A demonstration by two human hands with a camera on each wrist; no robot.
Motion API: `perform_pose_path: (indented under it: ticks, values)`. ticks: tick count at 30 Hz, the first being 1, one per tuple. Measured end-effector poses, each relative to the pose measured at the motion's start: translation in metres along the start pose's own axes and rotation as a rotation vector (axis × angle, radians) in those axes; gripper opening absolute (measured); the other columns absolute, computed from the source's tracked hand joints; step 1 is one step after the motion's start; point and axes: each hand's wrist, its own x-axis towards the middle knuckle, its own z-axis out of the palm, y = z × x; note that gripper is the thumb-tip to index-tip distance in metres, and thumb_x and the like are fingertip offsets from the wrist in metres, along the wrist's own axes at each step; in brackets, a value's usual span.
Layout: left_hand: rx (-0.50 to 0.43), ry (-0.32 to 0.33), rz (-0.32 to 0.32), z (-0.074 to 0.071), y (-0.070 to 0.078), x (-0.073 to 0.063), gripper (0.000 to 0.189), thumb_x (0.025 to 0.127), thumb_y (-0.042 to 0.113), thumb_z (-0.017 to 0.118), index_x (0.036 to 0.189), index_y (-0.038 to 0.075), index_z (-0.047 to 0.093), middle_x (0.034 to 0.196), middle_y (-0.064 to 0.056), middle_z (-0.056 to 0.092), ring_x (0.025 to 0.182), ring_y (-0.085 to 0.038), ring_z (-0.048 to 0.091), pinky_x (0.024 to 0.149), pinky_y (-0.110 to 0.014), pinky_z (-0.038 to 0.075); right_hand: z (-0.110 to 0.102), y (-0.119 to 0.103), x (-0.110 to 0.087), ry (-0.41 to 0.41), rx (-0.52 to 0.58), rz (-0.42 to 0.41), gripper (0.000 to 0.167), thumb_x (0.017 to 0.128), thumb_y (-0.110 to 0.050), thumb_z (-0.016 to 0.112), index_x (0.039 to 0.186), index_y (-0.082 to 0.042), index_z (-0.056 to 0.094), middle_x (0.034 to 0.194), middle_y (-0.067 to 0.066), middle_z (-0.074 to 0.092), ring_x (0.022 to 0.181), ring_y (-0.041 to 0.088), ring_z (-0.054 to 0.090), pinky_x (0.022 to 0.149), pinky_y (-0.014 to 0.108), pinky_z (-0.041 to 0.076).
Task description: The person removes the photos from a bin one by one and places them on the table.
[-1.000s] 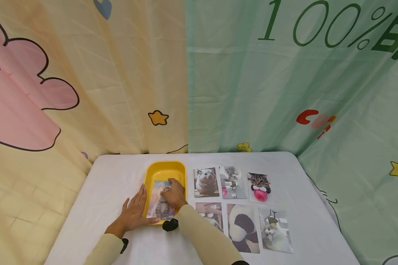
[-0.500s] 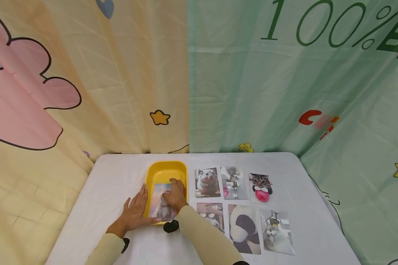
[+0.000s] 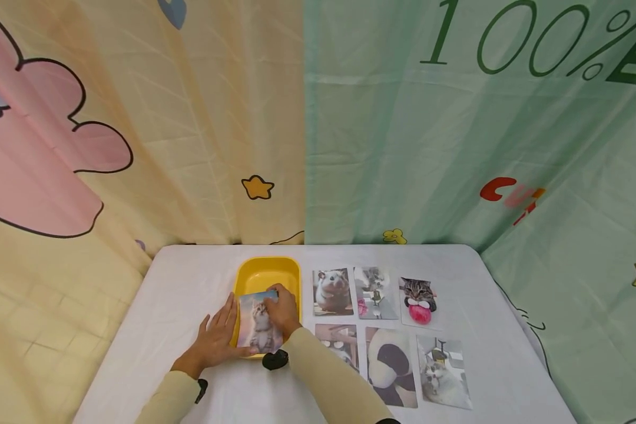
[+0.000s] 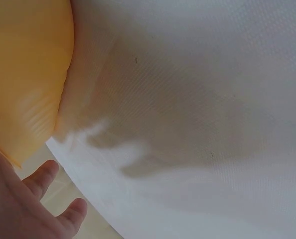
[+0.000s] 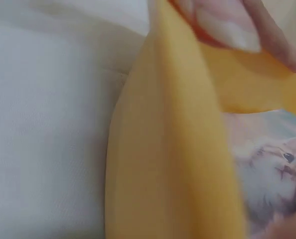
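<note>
A yellow tray (image 3: 267, 268) lies on the white table. My right hand (image 3: 283, 312) is over the tray and pinches a picture card (image 3: 257, 327) of a standing kitten by its right side. The card is tilted over the tray, its left edge near the left rim. My left hand (image 3: 212, 343) rests against the tray's left side, fingers straight and thumb along the near rim. In the left wrist view, fingers of the left hand (image 4: 13, 204) show beside the tray wall (image 4: 28, 69). The right wrist view shows the kitten card (image 5: 275, 174) behind the tray rim (image 5: 198, 149).
Right of the tray, several picture cards lie in two rows: a hamster (image 3: 332, 292), a grey scene (image 3: 373, 297), a tabby cat (image 3: 417, 294), a partly covered card (image 3: 339, 341), a plush toy (image 3: 389, 365) and a white cat (image 3: 442, 377). Printed curtains (image 3: 350, 147) hang behind the table.
The kitten card, gripped by the right hand, first shifts down and right in the tray, then rises and tilts toward the left rim. The left hand stays in place.
</note>
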Motion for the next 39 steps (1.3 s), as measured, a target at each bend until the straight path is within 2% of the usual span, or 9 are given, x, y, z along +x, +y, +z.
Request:
perform_pose_path:
  ticks: [7, 11, 16, 21, 25, 28, 31, 34, 39]
  values:
    - [0.001, -0.006, 0.013, 0.001, 0.001, 0.0, 0.125, 0.074, 0.068, 0.066, 0.15, -0.008, 0.003, 0.159, -0.023, -0.005, 0.143, -0.043, 0.014, 0.106, -0.071, 0.009, -0.005, -0.001, -0.001, -0.014, 0.068, -0.048, 0.013, 0.092, -0.007, 0.061, 0.103, -0.006, 0.068, 0.091, 0.003, 0.068, 0.07, 0.009, 0.059, 0.059, 0.024, 0.048]
    - [0.008, -0.008, 0.007, 0.001, -0.001, 0.001, 0.125, 0.074, 0.068, 0.067, 0.151, -0.007, 0.002, 0.159, -0.022, -0.006, 0.143, -0.043, 0.014, 0.106, -0.071, 0.009, -0.014, -0.009, 0.002, -0.092, 0.076, -0.114, 0.012, 0.089, 0.0, 0.059, 0.096, -0.001, 0.068, 0.08, 0.004, 0.067, 0.063, 0.008, 0.056, 0.055, 0.021, 0.046]
    - [-0.01, -0.016, -0.006, 0.001, -0.001, 0.003, 0.128, 0.072, 0.069, 0.067, 0.151, -0.007, 0.0, 0.159, -0.022, -0.007, 0.143, -0.043, 0.013, 0.107, -0.07, 0.009, -0.033, -0.021, 0.004, -0.147, 0.045, -0.1, 0.013, 0.091, -0.003, 0.06, 0.078, 0.001, 0.062, 0.061, -0.003, 0.049, 0.05, 0.007, 0.039, 0.05, 0.019, 0.035]
    - [-0.01, -0.019, -0.006, -0.001, -0.001, 0.004, 0.128, 0.072, 0.069, 0.067, 0.15, -0.008, 0.001, 0.159, -0.022, -0.006, 0.142, -0.043, 0.015, 0.107, -0.07, 0.009, -0.052, -0.019, 0.006, -0.078, 0.077, -0.106, 0.025, 0.089, -0.002, 0.063, 0.068, -0.002, 0.05, 0.053, -0.004, 0.026, 0.043, 0.006, 0.024, 0.047, 0.023, 0.024]
    - [-0.024, -0.009, 0.001, -0.003, -0.001, 0.002, 0.129, 0.071, 0.068, 0.068, 0.15, -0.008, 0.001, 0.159, -0.021, -0.007, 0.143, -0.043, 0.014, 0.107, -0.07, 0.009, -0.067, -0.014, 0.003, -0.023, 0.191, -0.1, 0.017, 0.089, 0.001, 0.062, 0.074, 0.006, 0.055, 0.054, -0.006, 0.017, 0.042, 0.003, 0.016, 0.047, 0.024, 0.023]
    - [-0.028, -0.011, 0.003, -0.004, -0.001, 0.001, 0.129, 0.072, 0.067, 0.069, 0.15, -0.008, 0.0, 0.16, -0.021, -0.007, 0.143, -0.044, 0.014, 0.107, -0.07, 0.009, -0.082, -0.017, -0.002, -0.009, 0.363, -0.014, 0.014, 0.09, 0.003, 0.061, 0.09, 0.017, 0.059, 0.054, -0.004, 0.037, 0.045, 0.001, 0.035, 0.047, 0.021, 0.039]
    - [-0.031, -0.026, -0.007, -0.003, -0.001, 0.001, 0.129, 0.072, 0.067, 0.069, 0.15, -0.008, -0.001, 0.159, -0.021, -0.008, 0.143, -0.044, 0.014, 0.107, -0.07, 0.009, -0.099, -0.021, -0.009, 0.027, 0.486, 0.078, 0.026, 0.091, 0.003, 0.06, 0.111, 0.021, 0.057, 0.071, 0.009, 0.062, 0.058, 0.007, 0.058, 0.057, 0.025, 0.054]
    - [-0.033, -0.037, -0.017, -0.002, -0.001, 0.001, 0.13, 0.071, 0.068, 0.069, 0.15, -0.008, -0.002, 0.159, -0.021, -0.009, 0.143, -0.044, 0.013, 0.107, -0.07, 0.008, -0.111, -0.008, -0.009, 0.075, 0.513, 0.116, 0.036, 0.091, 0.0, 0.062, 0.123, 0.017, 0.055, 0.081, 0.015, 0.069, 0.062, 0.009, 0.064, 0.06, 0.028, 0.055]
    - [-0.041, -0.041, -0.029, 0.001, -0.002, 0.003, 0.131, 0.071, 0.068, 0.068, 0.15, -0.007, -0.003, 0.159, -0.021, -0.009, 0.142, -0.045, 0.014, 0.107, -0.07, 0.007, -0.136, 0.019, -0.011, 0.165, 0.446, 0.148, 0.042, 0.089, -0.007, 0.068, 0.125, 0.012, 0.056, 0.081, 0.008, 0.068, 0.061, 0.006, 0.06, 0.061, 0.026, 0.053]
